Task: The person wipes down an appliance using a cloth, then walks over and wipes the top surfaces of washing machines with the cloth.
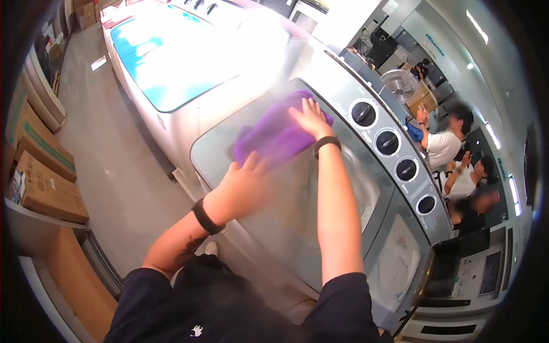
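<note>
A purple cloth (274, 134) lies on the grey-green lid (223, 146) of a washing machine, slightly blurred by motion. My right hand (311, 119) is on the cloth's far end by the control panel, its fingers bent over the fabric. At the near left end, my left hand (243, 186) has its fingertips on the cloth; motion blurs this hand, and its palm side is hidden. The cloth stretches between both hands. Black bands sit on both wrists.
Several black dials (388, 143) line the control panel on the right. Another washer with a blue-patterned lid (171, 86) stands beyond. Cardboard boxes (51, 188) line the left side of the aisle floor (123, 177). People (449, 140) sit at the right behind the machine, near a fan (400, 84).
</note>
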`<state>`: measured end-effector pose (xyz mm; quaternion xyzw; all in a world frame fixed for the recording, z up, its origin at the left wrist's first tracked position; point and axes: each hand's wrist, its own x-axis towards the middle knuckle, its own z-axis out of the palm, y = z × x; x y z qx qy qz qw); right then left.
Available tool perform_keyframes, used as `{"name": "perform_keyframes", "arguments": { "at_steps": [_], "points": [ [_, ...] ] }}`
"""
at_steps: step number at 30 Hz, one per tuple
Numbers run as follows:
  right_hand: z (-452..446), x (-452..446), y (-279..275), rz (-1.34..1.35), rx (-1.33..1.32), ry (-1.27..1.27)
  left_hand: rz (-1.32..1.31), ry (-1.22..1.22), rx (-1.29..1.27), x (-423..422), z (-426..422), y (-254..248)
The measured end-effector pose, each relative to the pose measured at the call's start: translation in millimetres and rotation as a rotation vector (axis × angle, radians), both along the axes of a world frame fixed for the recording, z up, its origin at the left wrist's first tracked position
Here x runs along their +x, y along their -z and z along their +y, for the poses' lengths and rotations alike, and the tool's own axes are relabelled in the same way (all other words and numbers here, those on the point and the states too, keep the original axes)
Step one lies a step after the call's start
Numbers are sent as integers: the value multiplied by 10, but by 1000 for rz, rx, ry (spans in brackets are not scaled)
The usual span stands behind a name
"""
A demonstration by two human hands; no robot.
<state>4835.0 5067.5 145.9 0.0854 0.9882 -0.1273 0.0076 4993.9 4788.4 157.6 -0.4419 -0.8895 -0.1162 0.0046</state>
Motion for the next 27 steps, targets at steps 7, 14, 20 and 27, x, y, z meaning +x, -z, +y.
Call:
{"name": "perform_keyframes", "arguments": {
  "at_steps": [7, 14, 20, 27],
  "points": [
    [917, 752, 16, -17, -14, 203, -91, 144, -6, 250, 497, -58],
    [1895, 2404, 15, -87, -70, 456, -183, 467, 74, 1003, 1124, -61],
    [2148, 3797, -146, -100, -98, 709, -162, 594, -95, 1756, 1728, -183],
    [2290, 5307, -116, -121, -124, 963, -5, 804, 124, 2498, 2021, 106]
  ]
}}
